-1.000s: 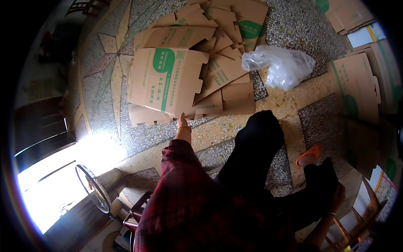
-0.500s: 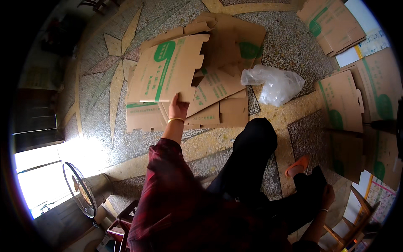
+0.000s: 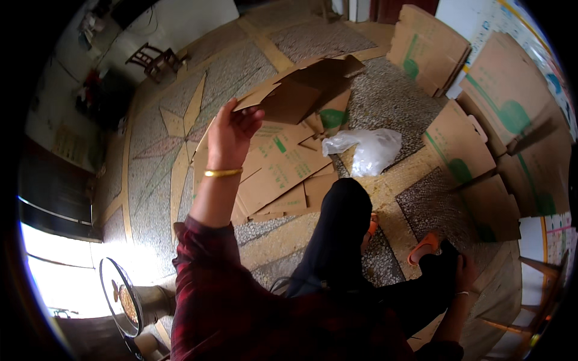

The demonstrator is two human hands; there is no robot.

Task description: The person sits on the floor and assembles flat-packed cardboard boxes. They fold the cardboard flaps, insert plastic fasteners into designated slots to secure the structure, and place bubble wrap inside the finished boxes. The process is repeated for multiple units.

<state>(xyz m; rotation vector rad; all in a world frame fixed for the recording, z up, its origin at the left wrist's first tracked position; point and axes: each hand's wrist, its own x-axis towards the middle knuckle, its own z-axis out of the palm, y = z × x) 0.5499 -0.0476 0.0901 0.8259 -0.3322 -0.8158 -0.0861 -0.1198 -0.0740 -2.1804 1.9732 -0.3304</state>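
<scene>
My left hand [image 3: 230, 133], with a gold bracelet at the wrist, grips the near edge of a flattened cardboard box [image 3: 292, 99]. That box is raised and tilted, its brown underside in shadow. Beneath it, more flattened boxes [image 3: 283, 162] with green print lie in a loose pile on the floor. A crumpled clear plastic bag [image 3: 370, 150] rests just right of the pile. Down at the right, my right hand [image 3: 465, 274] lies against my dark trouser leg, its fingers mostly hidden.
Flattened cartons [image 3: 460, 150] lean along the right side, with another stack [image 3: 427, 51] farther back. A wooden chair [image 3: 536, 295] stands at the lower right, a round fan-like object [image 3: 123, 298] at the lower left. A small dark chair [image 3: 153, 60] is far off.
My left hand has lifted the cardboard box up and away, so its printed face has turned out of sight. The view has tilted toward the far room. My right hand stays by my leg.
</scene>
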